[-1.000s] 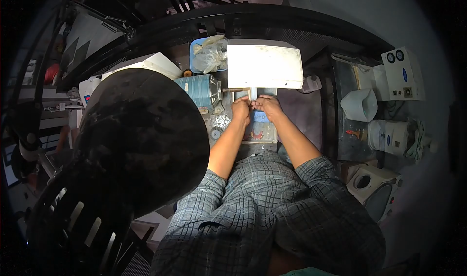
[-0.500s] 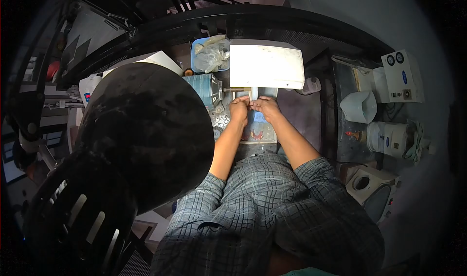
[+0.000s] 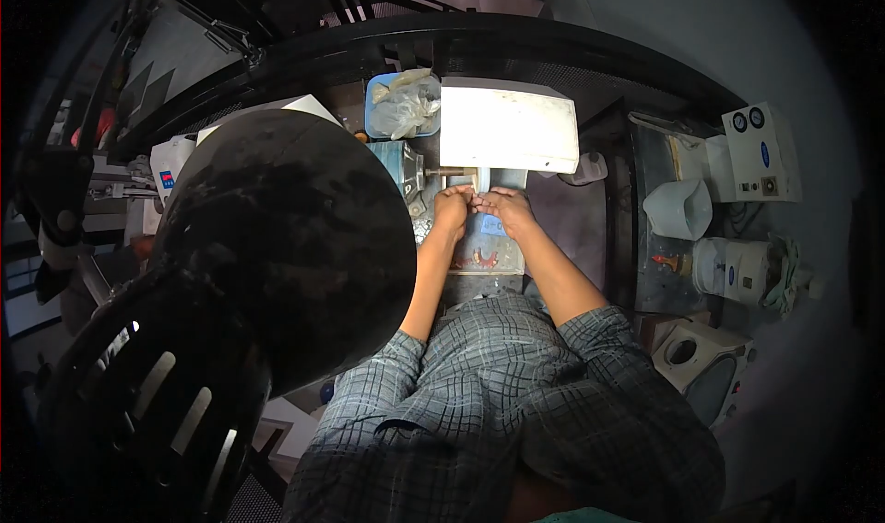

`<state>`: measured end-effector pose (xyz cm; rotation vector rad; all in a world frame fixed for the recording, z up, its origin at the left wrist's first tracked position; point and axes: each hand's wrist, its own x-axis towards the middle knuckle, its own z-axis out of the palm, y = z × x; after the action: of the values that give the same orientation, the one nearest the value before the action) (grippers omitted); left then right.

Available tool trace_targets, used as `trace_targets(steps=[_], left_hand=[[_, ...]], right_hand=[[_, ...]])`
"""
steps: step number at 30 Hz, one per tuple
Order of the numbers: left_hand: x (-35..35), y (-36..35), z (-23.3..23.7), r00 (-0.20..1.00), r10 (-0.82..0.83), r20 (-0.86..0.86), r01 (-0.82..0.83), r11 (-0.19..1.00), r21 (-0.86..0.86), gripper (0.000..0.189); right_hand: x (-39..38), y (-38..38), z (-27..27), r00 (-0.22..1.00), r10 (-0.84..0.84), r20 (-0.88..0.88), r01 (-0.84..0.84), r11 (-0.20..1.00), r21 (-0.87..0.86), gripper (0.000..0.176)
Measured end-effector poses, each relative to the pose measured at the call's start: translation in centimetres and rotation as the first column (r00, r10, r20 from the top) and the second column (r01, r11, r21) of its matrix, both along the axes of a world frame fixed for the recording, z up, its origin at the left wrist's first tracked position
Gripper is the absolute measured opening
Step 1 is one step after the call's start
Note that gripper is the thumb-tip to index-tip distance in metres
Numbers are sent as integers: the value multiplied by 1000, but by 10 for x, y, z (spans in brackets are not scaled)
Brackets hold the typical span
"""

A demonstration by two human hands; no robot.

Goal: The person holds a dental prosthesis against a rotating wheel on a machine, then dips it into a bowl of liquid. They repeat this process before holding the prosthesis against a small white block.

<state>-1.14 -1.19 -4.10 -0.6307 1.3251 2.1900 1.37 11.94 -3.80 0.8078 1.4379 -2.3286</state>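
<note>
My left hand (image 3: 452, 211) and my right hand (image 3: 507, 211) meet fingertip to fingertip just below a pale wheel (image 3: 484, 180). Both are closed in a pinch; whatever lies between the fingers is too small and covered to name. A metal shaft (image 3: 447, 171) runs to the wheel from a teal motor (image 3: 399, 168) on the left. Over the wheel hangs a bright white hood (image 3: 507, 129). Beneath my wrists is a tray (image 3: 468, 270) with a blue piece (image 3: 492, 224) and a small reddish arch-shaped piece (image 3: 485, 259) in it.
A large black lamp shade (image 3: 286, 246) blocks much of the left side. Behind the motor stands a blue basin (image 3: 371, 125) holding plastic bags (image 3: 406, 108). On the right are a white jug (image 3: 678, 210), a white machine with gauges (image 3: 761, 154) and a beige device (image 3: 696, 352).
The view has shifted slightly, and the lamp shade sits a little farther right in it. Both hands stay together below the wheel, with only a slight change of the fingers.
</note>
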Motion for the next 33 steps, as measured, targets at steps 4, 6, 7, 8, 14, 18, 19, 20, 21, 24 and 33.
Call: trace_targets(steps=[4, 6, 7, 8, 14, 18, 19, 20, 21, 24, 33], left_hand=[[0, -1, 9, 996, -76, -40, 71, 992, -104, 10], [-1, 0, 12, 996, -79, -35, 74, 990, -123, 10], [-1, 0, 11, 996, -85, -37, 80, 988, -131, 10], [-2, 1, 11, 995, -92, -39, 86, 987, -139, 9], [-4, 7, 2, 999, -55, 3, 55, 992, -110, 10], [-4, 3, 3, 997, -73, -22, 70, 992, -107, 11], [-5, 2, 7, 998, -70, -7, 69, 992, -109, 11], [-5, 2, 10, 998, -67, 8, 68, 992, -111, 11], [-5, 2, 11, 998, -66, 8, 66, 992, -111, 11], [-6, 3, 10, 998, -69, 3, 69, 989, -134, 11], [-4, 2, 8, 998, -69, 8, 70, 993, -98, 11]], right_hand=[[3, -5, 2, 999, -46, -5, 46, 998, 32, 7], [3, -4, 2, 998, -56, -3, 56, 998, 29, 7], [3, -4, 2, 998, -67, 0, 67, 997, 26, 8], [3, -4, 2, 998, -67, -1, 67, 997, 26, 8], [2, -3, 8, 994, -109, 26, 109, 994, 24, 9], [1, -4, 8, 998, -57, 6, 57, 998, 36, 10], [1, -4, 9, 999, -34, 1, 34, 999, 22, 10], [1, -5, 9, 999, -33, 0, 33, 999, 22, 10], [1, -6, 7, 999, -53, 6, 53, 998, 18, 11], [1, -5, 3, 997, -70, 14, 70, 998, -2, 12], [1, -5, 8, 997, -75, 32, 74, 997, 38, 14]])
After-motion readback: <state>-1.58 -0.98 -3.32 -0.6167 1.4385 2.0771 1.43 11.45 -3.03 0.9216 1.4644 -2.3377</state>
